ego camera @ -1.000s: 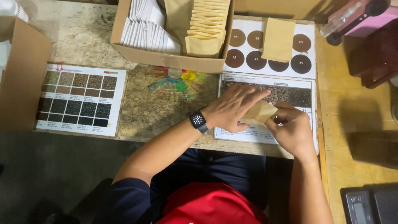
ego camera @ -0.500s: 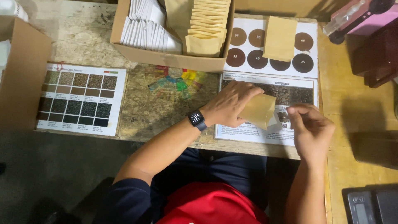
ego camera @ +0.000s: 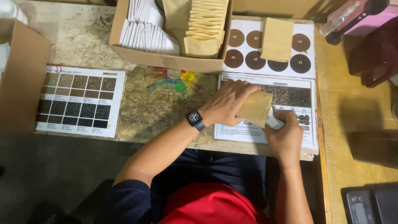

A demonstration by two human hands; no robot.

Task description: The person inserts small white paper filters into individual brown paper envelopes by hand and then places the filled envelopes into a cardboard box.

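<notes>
Left hand [ego camera: 227, 103] pinches kraft pouch [ego camera: 256, 108] above chart [ego camera: 290, 92] at table edge; right hand [ego camera: 285, 137] closed on small white packet [ego camera: 274, 122] at pouch mouth. Risks: packet snags mouth, creases; loose pinch lets pouch twist or drop.

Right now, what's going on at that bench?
A seated person holds a small tan paper pouch in the left hand, above a printed chart sheet on the bench. The right hand pinches a small white piece at the pouch's lower edge. A cardboard box behind holds white and tan pouches; another tan pouch lies on a sheet of brown circles.
</notes>
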